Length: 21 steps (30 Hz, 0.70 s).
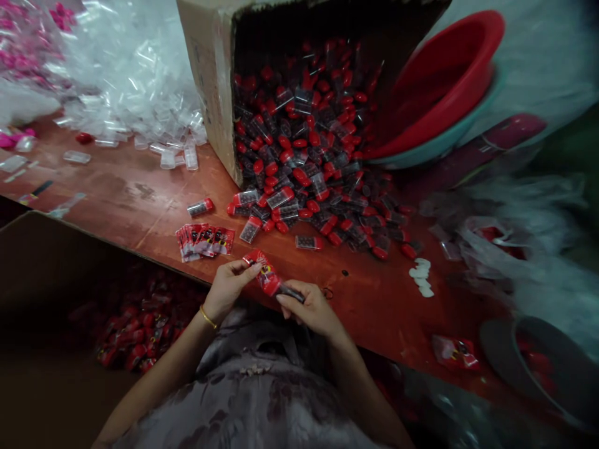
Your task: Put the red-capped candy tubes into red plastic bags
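Observation:
At the table's near edge, my left hand [230, 284] pinches the far end of a red printed plastic sleeve [262, 269] between thumb and fingers. My right hand [311, 307] grips a small clear tube with dark contents [291, 292], its end meeting the sleeve's lower opening; how deep it sits inside, I cannot tell. Just left of my hands lies a fanned stack of similar red sleeves [204, 241]. Beyond them, red-capped tubes [299, 187] spill in a large heap from a tipped cardboard box [213, 81]. Single filled tubes [309, 242] lie closer to me.
Clear empty tubes [135, 75] are piled at the back left. Red and teal basins [496, 37] lean beside the box. White pieces [422, 277], a red packet [455, 352] and plastic bags [496, 249] lie right. Below the table's left edge, an open carton holds red packed items [135, 337].

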Available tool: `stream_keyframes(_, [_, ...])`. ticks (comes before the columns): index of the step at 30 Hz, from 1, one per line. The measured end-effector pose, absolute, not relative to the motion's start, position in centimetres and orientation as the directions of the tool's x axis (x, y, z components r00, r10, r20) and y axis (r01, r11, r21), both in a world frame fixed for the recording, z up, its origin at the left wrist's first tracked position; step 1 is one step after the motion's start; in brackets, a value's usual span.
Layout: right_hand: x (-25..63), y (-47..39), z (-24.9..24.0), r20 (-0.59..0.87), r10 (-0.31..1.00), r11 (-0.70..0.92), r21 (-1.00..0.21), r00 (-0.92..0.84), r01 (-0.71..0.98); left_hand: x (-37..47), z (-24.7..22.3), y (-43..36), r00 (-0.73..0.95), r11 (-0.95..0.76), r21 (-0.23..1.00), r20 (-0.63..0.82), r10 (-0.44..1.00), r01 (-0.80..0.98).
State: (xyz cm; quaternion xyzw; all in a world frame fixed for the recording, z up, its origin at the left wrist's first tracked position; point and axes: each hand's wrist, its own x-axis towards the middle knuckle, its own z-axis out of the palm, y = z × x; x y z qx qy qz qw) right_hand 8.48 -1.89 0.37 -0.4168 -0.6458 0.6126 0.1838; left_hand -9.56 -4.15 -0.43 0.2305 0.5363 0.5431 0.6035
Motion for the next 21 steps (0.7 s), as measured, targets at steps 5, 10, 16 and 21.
stream_keyframes(5, [8.2,-2.0,-0.2,-0.300,0.765,-0.187,-0.950,-0.569,0.249,-8.9,-0.5,-4.2,-0.154,0.257,0.852,-0.361,0.920,-0.457])
stream_keyframes(10, [7.3,-2.3,-0.8,-0.278,0.800,-0.235,-0.960,-0.532,0.150,-7.6,-0.5,-4.4,-0.162,0.284,0.823,-0.407,0.899,-0.491])
stream_keyframes(16, [5.0,-3.3,-2.3,-0.206,0.895,-0.240,-0.970,-0.396,-0.037,-7.0,-0.6,-4.4,-0.157,0.251,0.739,-0.435,0.887,-0.625])
stream_keyframes(21, [4.9,-3.7,-2.7,-0.215,0.854,-0.312,-0.940,-0.474,-0.135,-6.7,-1.7,-4.6,-0.151,0.220,0.705,-0.423,0.894,-0.674])
